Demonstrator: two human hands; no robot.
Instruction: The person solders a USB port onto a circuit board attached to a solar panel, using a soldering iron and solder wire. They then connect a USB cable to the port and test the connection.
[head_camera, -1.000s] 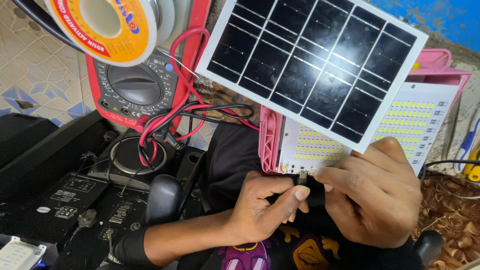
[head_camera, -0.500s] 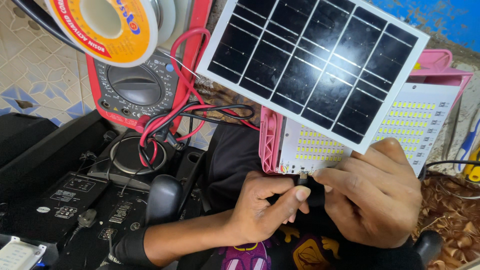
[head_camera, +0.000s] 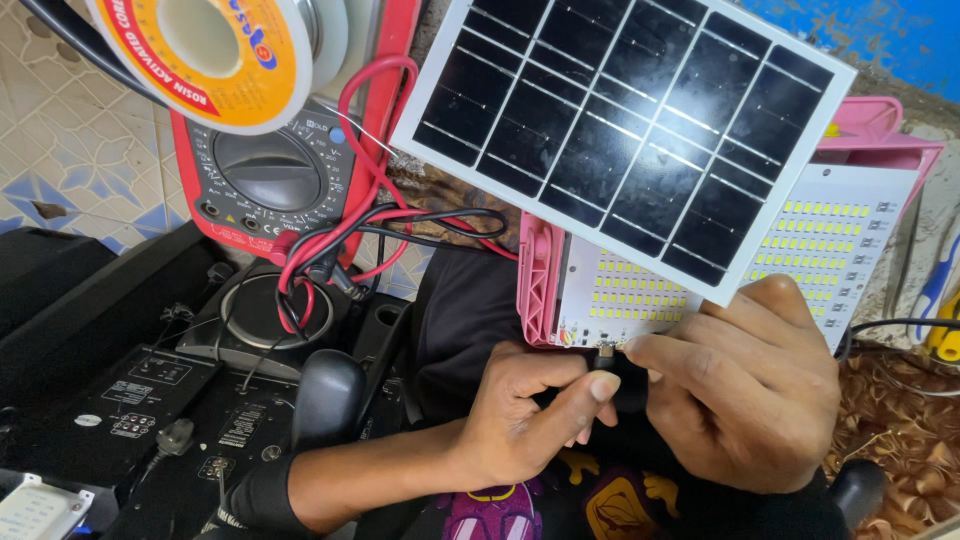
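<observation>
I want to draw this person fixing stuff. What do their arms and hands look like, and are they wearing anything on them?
Both hands, the left hand and the right hand, are bare: no gloves, rings or watch show. The left forearm is bare too, ending in a dark pushed-up sleeve near the elbow. The fingernails are short. The right arm is out of view.

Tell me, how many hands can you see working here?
2. The left hand sits low in the middle, its fingers pinching a small black part below the white LED board. The right hand is beside it, touching the same part.
</observation>
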